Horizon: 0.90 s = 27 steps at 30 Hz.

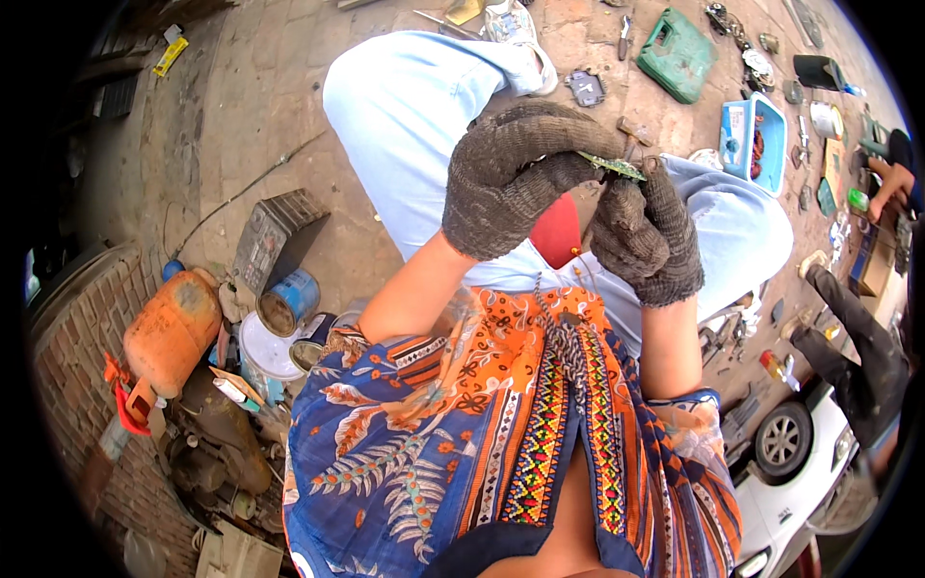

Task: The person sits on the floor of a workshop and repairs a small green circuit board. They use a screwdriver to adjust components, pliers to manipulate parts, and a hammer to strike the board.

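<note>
Both of my hands wear dark knitted gloves and meet above my lap. Between them is a thin green circuit board, small and seen nearly edge-on. My left hand is closed, its thumb and fingers pinching the board's left end. At the board's right end, my right hand is closed too, fingers curled and pressed against it. The fingertips hide part of the board. Behind the hands, a wooden-handled tool lies on the ground, its far part covered. A red surface shows between my thighs.
A green plastic case, a dark flat part and a blue basin lie ahead to the right. An orange cylinder and paint cans stand left. Another person's legs and a white car are right.
</note>
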Available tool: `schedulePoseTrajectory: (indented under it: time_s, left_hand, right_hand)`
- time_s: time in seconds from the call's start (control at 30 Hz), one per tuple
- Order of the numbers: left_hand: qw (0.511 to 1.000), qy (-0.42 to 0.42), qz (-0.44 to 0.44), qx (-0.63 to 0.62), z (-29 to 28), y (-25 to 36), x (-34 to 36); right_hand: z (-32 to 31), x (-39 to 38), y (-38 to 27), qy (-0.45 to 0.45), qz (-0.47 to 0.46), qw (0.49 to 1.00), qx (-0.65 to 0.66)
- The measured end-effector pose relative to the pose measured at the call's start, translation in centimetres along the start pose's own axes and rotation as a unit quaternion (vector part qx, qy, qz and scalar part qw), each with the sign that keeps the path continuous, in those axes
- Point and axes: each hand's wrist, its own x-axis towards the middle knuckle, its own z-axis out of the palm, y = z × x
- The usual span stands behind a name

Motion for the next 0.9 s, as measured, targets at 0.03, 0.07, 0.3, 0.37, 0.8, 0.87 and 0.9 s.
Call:
schedulePoseTrajectory:
  time_s: [0.03, 0.07, 0.3, 0.37, 0.8, 0.87, 0.9]
  left_hand:
    - [1.000, 0.004, -0.019, -0.015, 0.3, 0.2, 0.1]
    - [0.997, 0.031, -0.055, -0.036, 0.7, 0.5, 0.1]
    - [0.979, 0.112, -0.151, -0.079, 2.2, 2.2, 0.1]
    - [0.987, 0.111, -0.113, -0.021, 2.1, 2.5, 0.4]
    - [0.977, 0.115, -0.180, 0.019, 2.4, 3.5, 2.4]
    - [0.985, 0.078, -0.065, 0.137, 2.1, 1.5, 1.9]
    - [0.979, 0.056, -0.009, 0.197, 1.9, 0.9, 1.9]
  right_hand:
    - [-0.5, 0.1, 0.0, -0.032, -0.021, 0.999, -0.003]
    - [-1.0, 0.2, 0.1, -0.064, -0.043, 0.997, -0.005]
    - [0.3, -1.2, -0.1, 0.076, -0.208, 0.911, -0.348]
    - [0.4, -1.6, 0.4, 0.234, -0.297, 0.589, -0.715]
    - [4.2, -1.2, -3.7, 0.159, -0.355, 0.214, -0.896]
    - [3.7, -1.2, -4.2, 0.152, -0.307, 0.144, -0.928]
    - [3.6, -1.2, -4.7, 0.112, -0.316, 0.137, -0.932]
